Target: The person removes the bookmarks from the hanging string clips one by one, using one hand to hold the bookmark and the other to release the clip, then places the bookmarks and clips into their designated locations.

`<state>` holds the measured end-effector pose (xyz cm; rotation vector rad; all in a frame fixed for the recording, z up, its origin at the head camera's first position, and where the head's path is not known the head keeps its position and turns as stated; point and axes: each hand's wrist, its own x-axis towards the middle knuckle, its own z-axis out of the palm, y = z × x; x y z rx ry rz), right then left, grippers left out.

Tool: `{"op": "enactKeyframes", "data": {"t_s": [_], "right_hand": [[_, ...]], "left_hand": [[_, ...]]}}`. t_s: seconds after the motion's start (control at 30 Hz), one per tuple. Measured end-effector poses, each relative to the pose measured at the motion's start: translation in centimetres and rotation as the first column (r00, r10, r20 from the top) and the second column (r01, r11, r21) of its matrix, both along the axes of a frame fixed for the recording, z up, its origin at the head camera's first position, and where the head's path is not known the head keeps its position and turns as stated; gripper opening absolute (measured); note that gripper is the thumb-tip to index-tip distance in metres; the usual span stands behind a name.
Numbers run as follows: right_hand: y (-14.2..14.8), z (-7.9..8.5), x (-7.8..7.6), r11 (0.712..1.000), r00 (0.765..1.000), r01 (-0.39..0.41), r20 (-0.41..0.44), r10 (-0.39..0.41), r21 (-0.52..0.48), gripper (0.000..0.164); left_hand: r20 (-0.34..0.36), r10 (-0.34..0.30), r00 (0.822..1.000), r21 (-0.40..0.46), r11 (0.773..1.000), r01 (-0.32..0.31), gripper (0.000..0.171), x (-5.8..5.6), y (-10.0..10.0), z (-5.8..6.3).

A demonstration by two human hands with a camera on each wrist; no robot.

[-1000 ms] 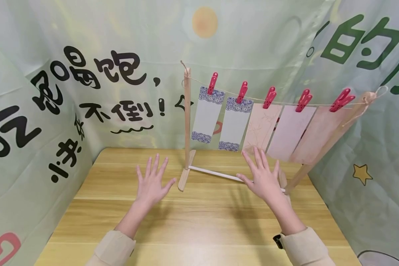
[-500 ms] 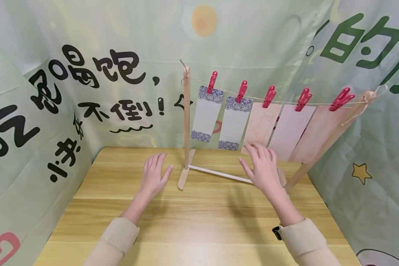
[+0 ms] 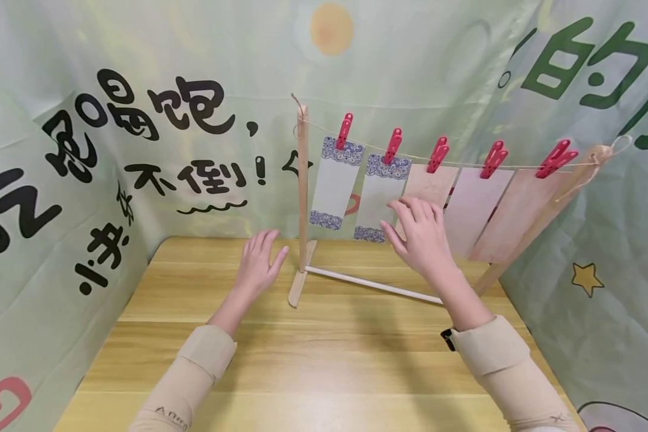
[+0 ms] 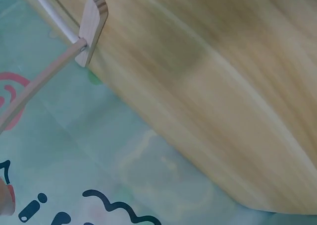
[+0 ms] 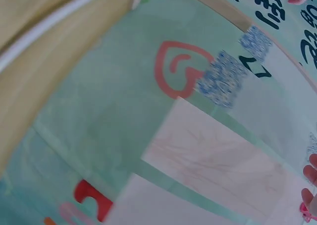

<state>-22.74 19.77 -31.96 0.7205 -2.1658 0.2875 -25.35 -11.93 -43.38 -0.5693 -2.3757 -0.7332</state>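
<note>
Pale green fabric walls (image 3: 254, 66) enclosed my workplace at left, rear and right, around a wood-grained table (image 3: 291, 354) marked by soft shadows and a bright sheen near its front. At left, black lettering (image 3: 150, 169) ran along the cloth. My left hand (image 3: 256, 267) hovered above the table, fingers loosely bent and holding nothing, near an upright left post (image 3: 302, 192). From its wooden foot (image 3: 298, 289), a white rod (image 3: 372, 285) extended rightward. Above, a string (image 3: 467, 164) carried, under five red clothespins (image 3: 344, 131), two white cards (image 3: 335, 186) with blue patterned ends, a sprigged pink card (image 3: 431, 183), a pale lilac card (image 3: 476, 210) and an outermost pink card (image 3: 515, 216). My right hand (image 3: 421, 240), relaxed and gripping nothing, overlapped the sprigged card in the head view; contact I could not tell. Farther right stood the right post (image 3: 551, 210), then a yellow star (image 3: 587, 279) printed on the fabric.
</note>
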Motion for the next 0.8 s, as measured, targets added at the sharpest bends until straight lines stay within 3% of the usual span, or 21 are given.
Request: {"op": "enactKeyframes", "data": {"t_s": [0.27,0.8], "right_hand": [[-1.2,2.7,-0.9,0.996,0.996,-0.053,-0.071,0.058,0.072,0.035],[-3.4,8.2,-2.7,0.983,0.981,-0.041,-0.181,0.074,0.180,0.032]], "left_hand": [[0.036,-0.018,0.999,-0.044,0.999,0.019,0.048,-1.3,0.7,0.9],[0.056,-0.031,0.998,-0.081,0.996,0.035,0.046,-3.3,2.1,3.1]]}}
